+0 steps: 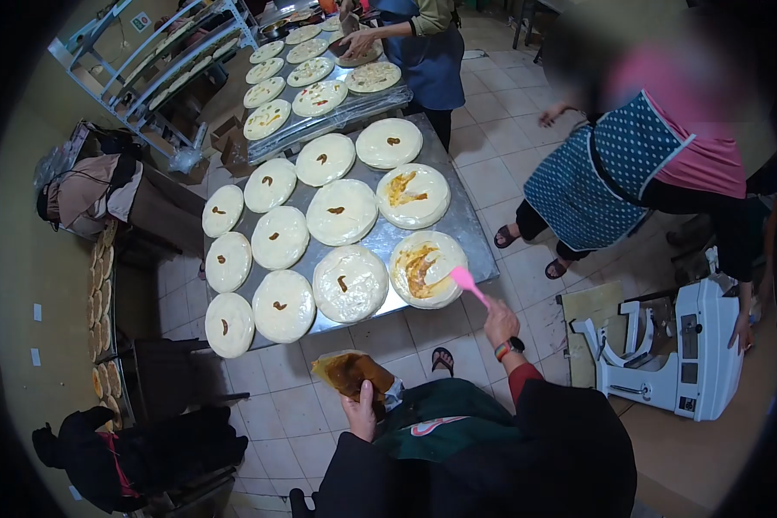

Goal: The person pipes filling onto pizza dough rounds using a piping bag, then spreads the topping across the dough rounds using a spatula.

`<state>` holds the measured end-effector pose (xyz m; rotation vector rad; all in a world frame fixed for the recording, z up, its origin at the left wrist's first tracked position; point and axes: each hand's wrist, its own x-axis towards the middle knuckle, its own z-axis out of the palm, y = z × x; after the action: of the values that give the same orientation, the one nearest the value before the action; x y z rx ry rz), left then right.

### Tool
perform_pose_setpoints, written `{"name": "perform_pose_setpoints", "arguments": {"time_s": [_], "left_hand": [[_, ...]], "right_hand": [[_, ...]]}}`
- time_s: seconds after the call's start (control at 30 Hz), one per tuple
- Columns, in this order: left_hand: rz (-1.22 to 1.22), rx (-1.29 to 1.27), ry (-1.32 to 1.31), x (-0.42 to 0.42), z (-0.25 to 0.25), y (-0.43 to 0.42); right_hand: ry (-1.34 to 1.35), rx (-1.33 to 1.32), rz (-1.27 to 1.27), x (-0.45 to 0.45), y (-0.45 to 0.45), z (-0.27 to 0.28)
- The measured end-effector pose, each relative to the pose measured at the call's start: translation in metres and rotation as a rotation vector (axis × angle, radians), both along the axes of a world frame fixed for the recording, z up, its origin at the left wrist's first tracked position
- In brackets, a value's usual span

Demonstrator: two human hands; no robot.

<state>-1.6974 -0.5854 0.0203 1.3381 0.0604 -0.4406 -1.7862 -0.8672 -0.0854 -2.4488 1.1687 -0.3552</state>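
Black sleeve (pixel 570 440) foremost, the right hand (pixel 501 325), its fingers wrapped round a pink spatula (pixel 464 280), is nearer than the left hand (pixel 361 412), clamped on a bag of brown paste (pixel 347 371), to the smeared dough round (pixel 441 259) on the metal table's (pixel 383 239) near-right corner, lying forward-left along the spatula's slanting long axis.

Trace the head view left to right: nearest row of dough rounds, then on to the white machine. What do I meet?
First dabbed round → second dabbed round → third dabbed round → smeared round → pink spatula → right hand → white machine
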Motion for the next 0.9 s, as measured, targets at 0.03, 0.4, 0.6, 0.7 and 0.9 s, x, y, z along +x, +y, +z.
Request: {"name": "perform_pose_setpoints", "arguments": {"time_s": [0.03, 0.4, 0.6, 0.7, 0.9], "left_hand": [[-0.009, 0.013, 0.004, -0.001, 0.003, -0.002], [-0.036, 0.002, -0.076, -0.010, -0.005, -0.022], [-0.042, 0.027, -0.102, -0.004, -0.018, -0.024], [-0.118, 0.150, -0.173, -0.005, 0.006, -0.025], [0.095, -0.018, 0.020, -0.001, -0.003, -0.015]], "right_hand": [[0.004, 0.000, -0.001, 0.000, -0.003, -0.007], [-0.029, 0.099, -0.030, 0.041, -0.039, -0.017], [-0.012, 0.128, 0.383, 0.051, 0.003, -0.009], [0.060, 0.113, 0.063, 0.061, -0.031, -0.051], [-0.181, 0.148, 0.173, 0.052, -0.009, -0.005]]}}
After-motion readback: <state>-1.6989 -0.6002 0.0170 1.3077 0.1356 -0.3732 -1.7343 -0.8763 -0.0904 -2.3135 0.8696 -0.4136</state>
